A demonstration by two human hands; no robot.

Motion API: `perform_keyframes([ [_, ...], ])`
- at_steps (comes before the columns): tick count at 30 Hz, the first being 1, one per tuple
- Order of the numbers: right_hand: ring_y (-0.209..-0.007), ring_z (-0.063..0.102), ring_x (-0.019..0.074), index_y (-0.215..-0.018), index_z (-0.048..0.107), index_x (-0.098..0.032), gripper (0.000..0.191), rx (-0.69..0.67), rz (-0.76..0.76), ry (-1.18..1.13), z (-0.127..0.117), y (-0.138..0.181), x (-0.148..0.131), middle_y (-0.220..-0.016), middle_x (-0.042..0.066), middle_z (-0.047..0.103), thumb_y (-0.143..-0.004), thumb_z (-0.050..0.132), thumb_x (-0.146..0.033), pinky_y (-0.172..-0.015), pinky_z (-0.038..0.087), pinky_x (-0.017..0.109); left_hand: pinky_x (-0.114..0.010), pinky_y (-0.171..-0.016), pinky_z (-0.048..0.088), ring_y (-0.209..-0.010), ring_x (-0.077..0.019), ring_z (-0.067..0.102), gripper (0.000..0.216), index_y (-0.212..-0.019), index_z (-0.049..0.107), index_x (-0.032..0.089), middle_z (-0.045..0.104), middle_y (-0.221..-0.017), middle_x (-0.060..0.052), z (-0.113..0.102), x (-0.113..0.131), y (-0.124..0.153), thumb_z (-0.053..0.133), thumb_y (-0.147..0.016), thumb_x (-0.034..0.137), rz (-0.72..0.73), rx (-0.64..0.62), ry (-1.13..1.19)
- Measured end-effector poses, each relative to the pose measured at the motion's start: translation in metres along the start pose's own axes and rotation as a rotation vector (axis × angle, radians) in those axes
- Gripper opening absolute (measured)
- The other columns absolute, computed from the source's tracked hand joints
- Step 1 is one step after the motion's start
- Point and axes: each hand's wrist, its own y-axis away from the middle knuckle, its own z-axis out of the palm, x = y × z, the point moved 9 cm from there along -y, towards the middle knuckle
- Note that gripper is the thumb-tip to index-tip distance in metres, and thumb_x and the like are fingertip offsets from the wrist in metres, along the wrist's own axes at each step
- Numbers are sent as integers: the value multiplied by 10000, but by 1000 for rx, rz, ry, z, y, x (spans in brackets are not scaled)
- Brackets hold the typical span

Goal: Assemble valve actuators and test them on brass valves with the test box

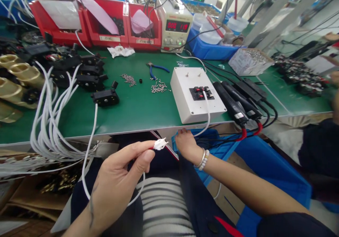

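Between the thumb and forefinger of my left hand [124, 170] is a small white plug connector [160, 144] with prongs pointing right, held above my lap. A white cable [140, 191] hangs below this hand. My right hand [186, 144] is at the bench's front edge, above a blue crate; its fingers curl away from me and what they hold is hidden. Close to it, a white cable [208, 115] drops from the terminals of a white test box [182, 102]. A black switch-like part [106, 97] with its own white cable lies on the green bench.
Blue-handled pliers [160, 68] and piles of small screws [159, 86] lie mid-bench. Behind stand red bins [106, 21] and a power supply [176, 27]. Brass fittings [21, 74] and bundled cables crowd the left. Black devices [235, 102] lie right; another person [317, 152] sits beyond.
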Motion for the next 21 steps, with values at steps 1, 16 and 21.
perform_keyframes([
  [1,-1242,585,272,-1215,649,-84,327,4,11,6,-1,0,2,-1295,151,607,-1029,639,-353,-1059,517,474,-236,-530,486,-554,-145,595,135,-897,825,356,664,-616,36,1,1,1,694,-881,380,9,-5,-8],
  [16,-738,646,93,-943,722,-169,131,559,-498,-869,-120,127,8,-826,-27,711,-1028,649,-238,-677,423,185,-180,-571,538,-502,-98,592,140,-944,828,367,787,-787,73,-2,8,9,700,-887,360,40,28,-128],
  [21,-751,606,62,-941,689,-151,101,506,-566,-1085,-138,149,14,-840,-32,680,-1019,632,-178,-683,436,130,-99,-585,512,-644,-65,687,161,-982,808,363,786,-821,108,1,15,12,686,-905,292,142,-22,-193],
])
